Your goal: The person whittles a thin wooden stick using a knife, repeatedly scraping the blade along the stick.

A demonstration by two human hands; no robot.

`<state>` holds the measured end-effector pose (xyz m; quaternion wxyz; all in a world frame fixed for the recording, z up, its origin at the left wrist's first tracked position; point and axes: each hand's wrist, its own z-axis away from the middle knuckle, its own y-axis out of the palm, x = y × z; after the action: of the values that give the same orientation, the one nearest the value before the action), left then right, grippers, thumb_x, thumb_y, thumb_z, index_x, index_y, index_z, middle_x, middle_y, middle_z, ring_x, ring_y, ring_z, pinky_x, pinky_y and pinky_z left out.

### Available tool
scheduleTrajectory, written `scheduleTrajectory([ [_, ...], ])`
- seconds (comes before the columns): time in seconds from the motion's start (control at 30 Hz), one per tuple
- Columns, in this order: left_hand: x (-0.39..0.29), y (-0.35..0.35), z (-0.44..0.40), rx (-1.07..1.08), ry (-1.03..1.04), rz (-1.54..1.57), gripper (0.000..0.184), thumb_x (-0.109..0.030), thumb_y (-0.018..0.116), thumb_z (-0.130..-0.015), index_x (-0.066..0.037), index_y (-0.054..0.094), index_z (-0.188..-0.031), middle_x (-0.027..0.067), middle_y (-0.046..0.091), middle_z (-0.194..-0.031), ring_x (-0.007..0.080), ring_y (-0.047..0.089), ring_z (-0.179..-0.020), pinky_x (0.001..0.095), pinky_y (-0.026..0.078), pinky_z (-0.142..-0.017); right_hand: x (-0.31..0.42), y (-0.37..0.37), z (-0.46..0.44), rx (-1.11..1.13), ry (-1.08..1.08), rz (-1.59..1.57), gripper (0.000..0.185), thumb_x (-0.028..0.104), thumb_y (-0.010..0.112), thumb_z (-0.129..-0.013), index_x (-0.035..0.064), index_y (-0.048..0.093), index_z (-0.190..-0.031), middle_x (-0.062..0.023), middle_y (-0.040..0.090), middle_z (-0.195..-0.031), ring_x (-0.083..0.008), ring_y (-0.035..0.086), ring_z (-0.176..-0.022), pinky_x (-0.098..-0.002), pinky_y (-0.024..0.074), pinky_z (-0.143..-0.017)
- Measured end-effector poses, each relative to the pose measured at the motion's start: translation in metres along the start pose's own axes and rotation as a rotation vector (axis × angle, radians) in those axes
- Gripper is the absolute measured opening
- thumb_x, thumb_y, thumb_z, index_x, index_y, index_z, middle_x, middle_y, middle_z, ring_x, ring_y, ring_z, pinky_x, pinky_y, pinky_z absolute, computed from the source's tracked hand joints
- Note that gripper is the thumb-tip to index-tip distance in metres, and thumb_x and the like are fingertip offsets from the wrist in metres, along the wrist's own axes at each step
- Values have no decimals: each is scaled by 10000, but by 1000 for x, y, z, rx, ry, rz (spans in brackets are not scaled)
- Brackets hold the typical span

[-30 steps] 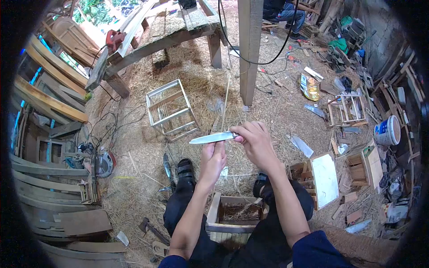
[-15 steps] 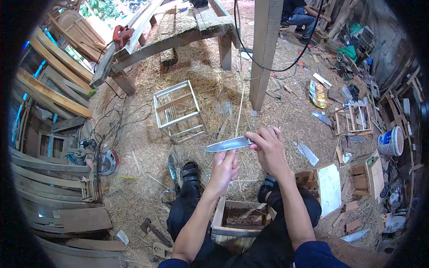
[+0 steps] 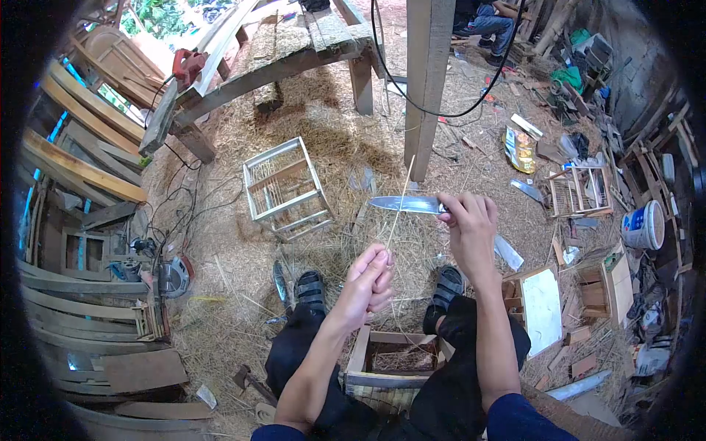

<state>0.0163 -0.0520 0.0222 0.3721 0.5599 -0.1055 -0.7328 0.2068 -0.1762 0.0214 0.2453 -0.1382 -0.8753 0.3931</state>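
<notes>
My left hand (image 3: 365, 285) is closed around a thin wooden stick (image 3: 407, 180) that slants upward and slightly right. My right hand (image 3: 471, 226) grips the handle of a knife (image 3: 404, 204), whose broad blade points left. In this view the blade and the stick cross, a little above my left fist; whether they touch I cannot tell. Most of the knife's handle is hidden inside my right fingers. Below the hands, between my legs, is a low wooden frame (image 3: 390, 381).
A slatted wooden frame (image 3: 287, 188) lies on the shaving-strewn floor ahead. Beyond it are a rough workbench (image 3: 272, 79) and an upright post (image 3: 426, 88). A white bucket (image 3: 643, 226) and small wooden boxes are at right. Another blade (image 3: 281, 283) lies by my left foot. A person (image 3: 485, 26) sits far back.
My right hand and the knife have moved right and slightly up, away from my left fist. My left hand has dropped a little, and the stick now leans right.
</notes>
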Motion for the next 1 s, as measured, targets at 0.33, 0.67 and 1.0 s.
scheduleTrajectory([
  [0.33, -1, -37, 39, -9, -83, -33, 205, -335, 454, -1104, -144, 478, -1034, -83, 260, -606, 24, 182, -424, 222, 135, -386, -4, 6, 4, -69, 116, 106, 257, 147, 691, -909, 151, 710, -1165, -58, 612, -915, -241, 591, -940, -403, 378, -949],
  [0.67, 8, -46, 56, 10, 28, -74, 197, -317, 446, -1105, -145, 485, -1019, -75, 276, -654, 29, 216, -486, 218, 170, -415, -12, -22, 25, -162, 322, 205, 284, 303, 522, -1058, 110, 664, -1212, -67, 661, -993, -248, 597, -992, -396, 372, -958],
  [1.0, 21, -16, 40, -91, 186, -135, 493, -237, 422, -1102, -108, 349, -1572, 31, 555, -770, 23, 287, -516, 198, 244, -451, 14, -22, 35, -101, 286, -303, 352, 342, 514, -1063, 55, 711, -1119, -138, 723, -1003, -326, 662, -949, -436, 466, -877],
])
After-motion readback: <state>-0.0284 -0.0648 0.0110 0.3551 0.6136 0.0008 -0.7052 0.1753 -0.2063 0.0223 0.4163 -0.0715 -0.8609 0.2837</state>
